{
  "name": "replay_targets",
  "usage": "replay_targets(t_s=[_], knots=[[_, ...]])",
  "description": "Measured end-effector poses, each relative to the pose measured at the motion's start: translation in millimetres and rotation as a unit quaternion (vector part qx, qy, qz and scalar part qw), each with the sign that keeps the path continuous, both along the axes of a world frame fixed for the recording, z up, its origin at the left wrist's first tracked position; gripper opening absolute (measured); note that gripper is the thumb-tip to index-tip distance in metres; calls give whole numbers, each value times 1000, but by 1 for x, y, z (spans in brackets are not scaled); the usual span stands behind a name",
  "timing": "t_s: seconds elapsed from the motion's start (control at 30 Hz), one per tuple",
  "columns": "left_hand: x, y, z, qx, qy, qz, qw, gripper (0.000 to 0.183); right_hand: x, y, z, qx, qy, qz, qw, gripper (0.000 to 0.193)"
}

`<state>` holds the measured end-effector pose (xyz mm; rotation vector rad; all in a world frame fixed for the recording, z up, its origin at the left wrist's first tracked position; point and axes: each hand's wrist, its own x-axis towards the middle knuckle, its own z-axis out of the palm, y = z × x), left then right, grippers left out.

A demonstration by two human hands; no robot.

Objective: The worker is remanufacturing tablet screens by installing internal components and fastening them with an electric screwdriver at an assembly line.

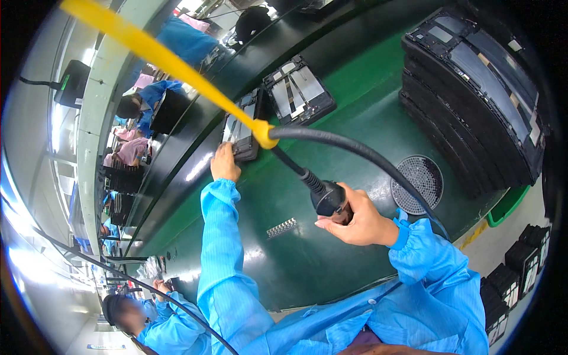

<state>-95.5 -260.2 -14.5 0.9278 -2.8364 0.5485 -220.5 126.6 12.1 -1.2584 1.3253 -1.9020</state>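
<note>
My right hand [368, 220] is wrapped round a black corded electric screwdriver [329, 200], whose tip is hidden. A yellow strap [177, 66] tied round the thick black cable holds it from above. My left hand [225, 163] reaches out to the far side of the bench, its fingers closed on the near end of a black tray [246, 150] bearing an opened tablet-like device. Beside it, another black tray [319, 112] holds a similar device with silver-grey panels. Between my forearms, a short strip of small metal parts [281, 228] lies on the green bench top.
A tall stack of black trays [455, 127] with devices stands at the right. Near it sits a round perforated dish [418, 184]. More black trays [503, 278] are below, past a green bin [509, 206]. A co-worker in blue [171, 324] sits at my left.
</note>
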Motion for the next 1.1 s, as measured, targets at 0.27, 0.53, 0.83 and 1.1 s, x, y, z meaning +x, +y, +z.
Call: replay_targets(t_s=[0.27, 0.53, 0.83, 1.1], knots=[[-2, 59, 88, -92, 231, -32, 968, 34, -2, 1, -7, -23, 3, -13, 1000, 42], [47, 166, 112, -116, 324, -180, 921, 28, -13, 9, 6, 56, -13, -80, 995, 43], [61, 294, 58, 106, 169, -273, 941, 55, -45, 17, 10, 26, -59, -225, 972, 33], [62, 358, -11, 251, 190, -241, 918, 57, -54, 24, 19, 29, -22, -246, 969, 35]])
